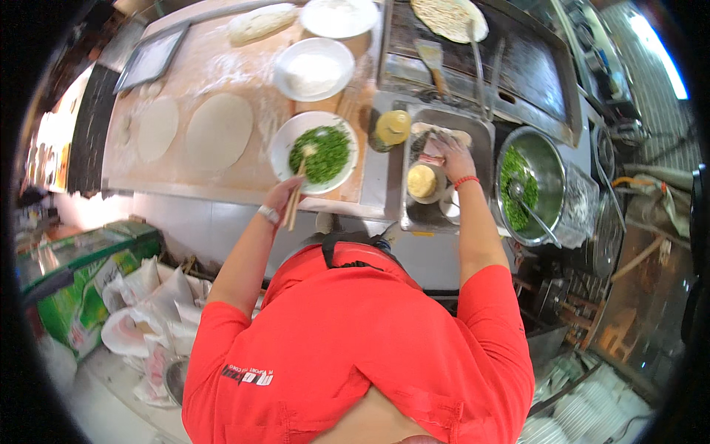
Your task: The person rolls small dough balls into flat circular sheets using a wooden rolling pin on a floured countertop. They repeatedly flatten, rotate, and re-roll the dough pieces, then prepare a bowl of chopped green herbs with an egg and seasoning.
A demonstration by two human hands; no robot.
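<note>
My left hand (284, 195) grips a pair of wooden chopsticks (293, 208) at the near rim of a white bowl (279, 165). Chopped green herbs (327, 161) fill the bowl, and the chopstick tips rest among them beside a small pale clump (309, 150). In a rectangular steel tray (483, 133), my right hand (454, 155) reaches down onto a white and red packet (435, 157); whether the fingers pinch it is unclear. Just left of this hand is a cup of yellow paste or powder (421, 181). A white container (450, 208) is partly hidden under the right forearm.
Flattened dough rounds (219, 131) lie on the floured board (177, 186). Behind the herbs stands a bowl of flour (314, 72). A yellow-topped jar (392, 127) is left of the tray; a steel bowl of greens (532, 150) is right. A flatbread (449, 19) lies on the griddle (527, 72).
</note>
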